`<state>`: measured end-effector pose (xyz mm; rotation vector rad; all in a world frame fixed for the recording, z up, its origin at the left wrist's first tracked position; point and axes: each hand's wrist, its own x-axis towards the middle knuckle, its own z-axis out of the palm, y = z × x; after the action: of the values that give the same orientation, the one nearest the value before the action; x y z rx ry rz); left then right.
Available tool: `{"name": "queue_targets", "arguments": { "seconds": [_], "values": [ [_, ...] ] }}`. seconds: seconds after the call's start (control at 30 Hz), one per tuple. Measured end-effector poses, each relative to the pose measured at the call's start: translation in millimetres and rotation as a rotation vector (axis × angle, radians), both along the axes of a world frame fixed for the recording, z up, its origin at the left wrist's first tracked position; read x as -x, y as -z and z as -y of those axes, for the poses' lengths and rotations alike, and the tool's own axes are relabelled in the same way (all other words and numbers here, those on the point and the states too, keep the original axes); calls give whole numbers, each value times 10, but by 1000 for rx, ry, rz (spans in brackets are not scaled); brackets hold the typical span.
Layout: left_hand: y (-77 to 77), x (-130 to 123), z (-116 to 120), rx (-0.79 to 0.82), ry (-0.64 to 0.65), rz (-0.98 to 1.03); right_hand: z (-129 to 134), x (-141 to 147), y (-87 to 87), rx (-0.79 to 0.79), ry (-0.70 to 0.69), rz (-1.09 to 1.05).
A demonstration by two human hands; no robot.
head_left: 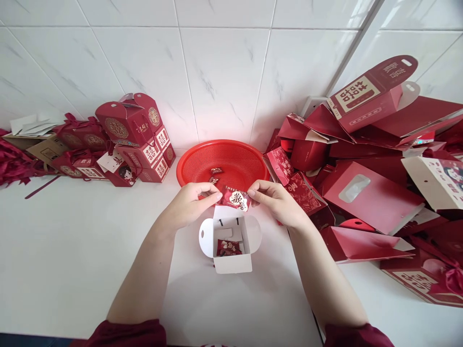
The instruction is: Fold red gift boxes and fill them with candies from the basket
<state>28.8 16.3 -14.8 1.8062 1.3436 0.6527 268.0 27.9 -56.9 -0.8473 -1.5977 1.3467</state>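
Note:
A red candy packet (235, 197) with pale lettering is stretched between my two hands, above the back edge of an open gift box. My left hand (191, 205) is closed on its left end, thumb against fingers. The right end is pinched by my right hand (273, 200). Below stands the small gift box (233, 263), white inside, its rounded flaps folded outward. Inside it lies a red packet (228, 247) with similar print. Just behind my hands sits a red plastic basket (188, 153), with a few small wrapped sweets (216, 170) inside.
Upright red gift boxes (137, 125) are stacked at the left, near ribboned boxes and dark red ribbon (14, 161). A large jumbled heap of red cartons (369, 188) covers the right side. The tiled wall (224, 72) bounds the white table (108, 250) at the back.

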Motion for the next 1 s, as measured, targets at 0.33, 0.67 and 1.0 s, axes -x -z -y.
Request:
{"name": "queue_targets", "arguments": {
  "seconds": [0.33,0.67,1.0],
  "values": [
    [-2,-6,-2,-7,8,-16,35,3,-30,-36,21,20],
    [-28,-9,27,-16,0,2,41,17,-36,-22,33,46],
    [-58,13,39,-66,-7,31,-20,77,41,11,72,99]
  ]
}}
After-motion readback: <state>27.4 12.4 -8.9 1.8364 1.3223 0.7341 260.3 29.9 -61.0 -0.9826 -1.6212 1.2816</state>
